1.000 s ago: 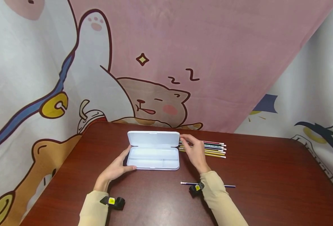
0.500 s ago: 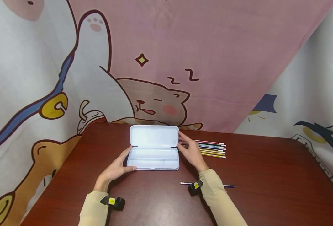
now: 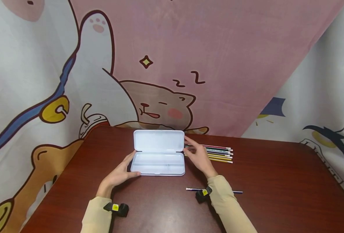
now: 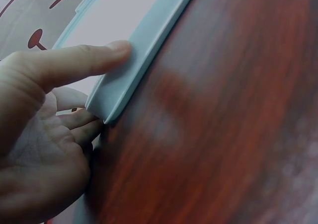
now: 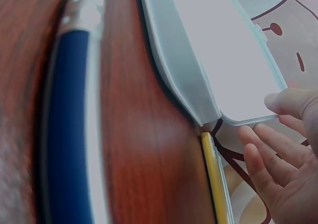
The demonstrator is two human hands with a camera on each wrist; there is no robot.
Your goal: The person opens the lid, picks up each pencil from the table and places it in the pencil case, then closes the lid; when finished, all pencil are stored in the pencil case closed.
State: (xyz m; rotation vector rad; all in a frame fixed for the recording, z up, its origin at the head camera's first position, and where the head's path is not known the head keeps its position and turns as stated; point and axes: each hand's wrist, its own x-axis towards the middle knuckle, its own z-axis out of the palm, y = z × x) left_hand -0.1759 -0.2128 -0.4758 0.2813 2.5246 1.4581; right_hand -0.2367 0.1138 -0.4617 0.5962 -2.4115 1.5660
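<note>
A white pencil case (image 3: 148, 169) lies with its lid raised on the table, its divided compartments showing nothing inside. My left hand (image 3: 118, 174) grips the left end of the case, thumb on the front wall and fingers round the side, as the left wrist view shows. With thumb and fingers on either side of its right edge, my right hand (image 3: 199, 158) pinches the upright lid (image 3: 159, 141). Several pencils (image 3: 223, 155) lie in a row just right of the case, partly hidden behind that hand.
One dark blue pencil (image 3: 237, 192) lies apart nearer the front, partly under the right wrist; it looms large in the right wrist view. The brown table (image 3: 277, 181) ends at a printed cloth backdrop (image 3: 236, 48) close behind the lid.
The lid has swung further upright, and my right hand has shifted slightly left onto its edge. My left hand has stayed on the case. During the last half second little has moved.
</note>
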